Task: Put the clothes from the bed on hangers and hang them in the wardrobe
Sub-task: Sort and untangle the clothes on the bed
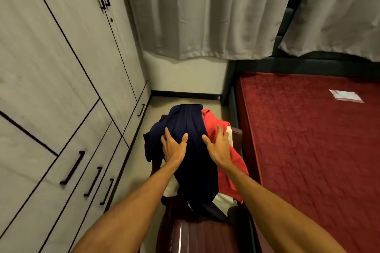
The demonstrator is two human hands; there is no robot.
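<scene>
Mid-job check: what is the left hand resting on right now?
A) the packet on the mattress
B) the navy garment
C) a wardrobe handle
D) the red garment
B: the left hand lies with its fingers spread on the navy garment on top of the pile. The red garment sits further right, under the fingers of the right hand.

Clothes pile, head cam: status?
Left hand and right hand open, fingers spread on clothes pile. Navy on top, red beside. Wardrobe doors closed.
</scene>
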